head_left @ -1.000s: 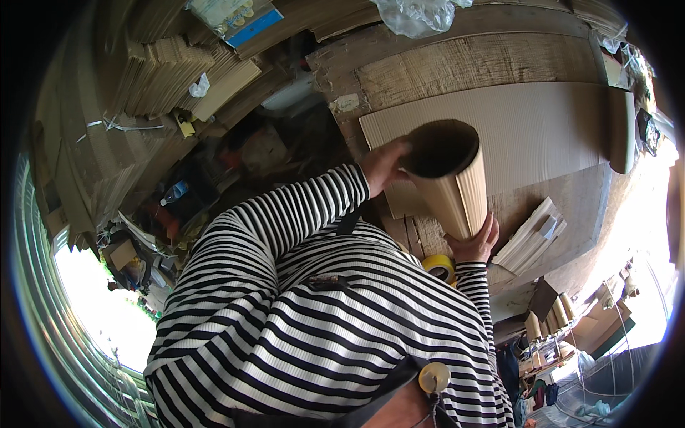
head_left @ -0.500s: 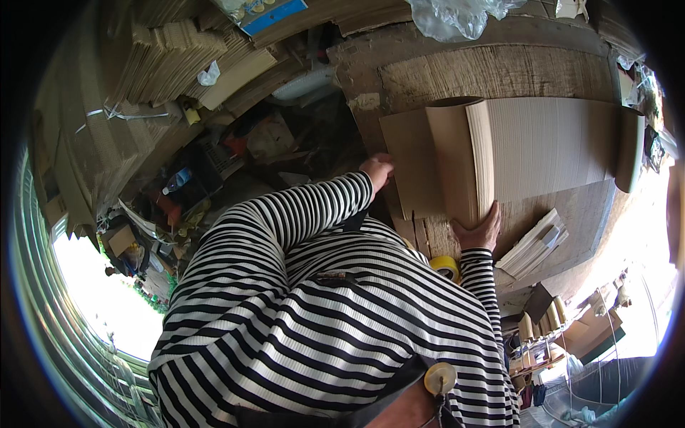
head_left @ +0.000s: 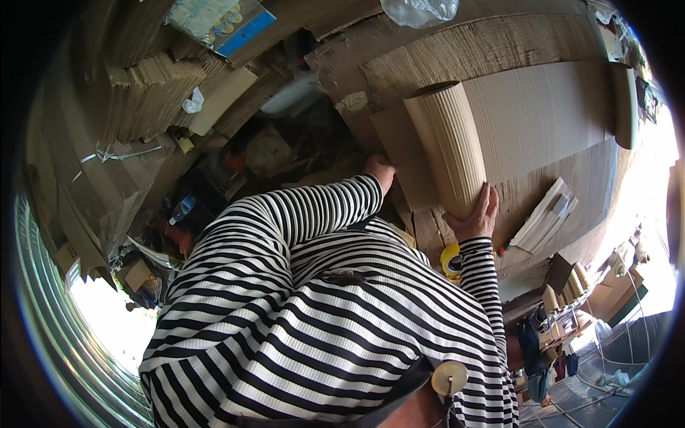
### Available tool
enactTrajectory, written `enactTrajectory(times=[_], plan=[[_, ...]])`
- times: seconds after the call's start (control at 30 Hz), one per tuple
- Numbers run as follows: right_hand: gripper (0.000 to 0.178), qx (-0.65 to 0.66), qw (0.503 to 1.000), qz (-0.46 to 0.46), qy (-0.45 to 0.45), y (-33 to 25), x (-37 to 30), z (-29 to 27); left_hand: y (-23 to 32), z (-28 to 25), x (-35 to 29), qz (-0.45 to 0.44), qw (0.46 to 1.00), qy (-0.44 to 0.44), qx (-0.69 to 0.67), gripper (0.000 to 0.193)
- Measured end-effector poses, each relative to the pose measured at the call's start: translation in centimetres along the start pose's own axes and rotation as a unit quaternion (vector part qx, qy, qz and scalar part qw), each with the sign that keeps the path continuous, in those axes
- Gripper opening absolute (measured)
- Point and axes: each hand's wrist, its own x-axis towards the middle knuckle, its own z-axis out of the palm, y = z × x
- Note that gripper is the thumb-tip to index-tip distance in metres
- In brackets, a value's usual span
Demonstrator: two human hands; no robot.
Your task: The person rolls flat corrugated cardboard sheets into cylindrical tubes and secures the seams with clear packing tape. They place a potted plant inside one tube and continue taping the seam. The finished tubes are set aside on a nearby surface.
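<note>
The cardboard roll [head_left: 451, 146] lies across the flat corrugated sheet [head_left: 535, 121] on the wooden surface [head_left: 592, 171]; the right hand [head_left: 474, 215], thumb spread from fingers, rests against its near end, probably to keep it from slipping. Well apart, the left hand [head_left: 381, 173] sits at the sheet's left edge, perhaps steadying it, though whether it pinches the edge I cannot tell.

Cardboard roll [head_left: 448, 146], right grip [head_left: 474, 216] touching, left grip [head_left: 382, 172] apart
</note>
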Motion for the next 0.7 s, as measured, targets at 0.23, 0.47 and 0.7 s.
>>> enactTrajectory(times=[0.23,0.47,0.7], plan=[[0.133,-0.005,1.0,-0.009,0.011,0.5,0.1,1.3,-0.8,0.4,0.1,-0.051,0.991,-0.051,-0.115,0.031],[0.135,0.051,0.995,-0.047,-0.075,3.4,0.4,0.2,-3.0,3.1,-2.8,0.015,0.952,-0.307,-0.009,0.03],[0.131,0.063,0.995,-0.038,-0.068,3.2,0.4,0.3,-3.2,6.0,-2.6,0.062,0.951,-0.302,0.03,0.025]])
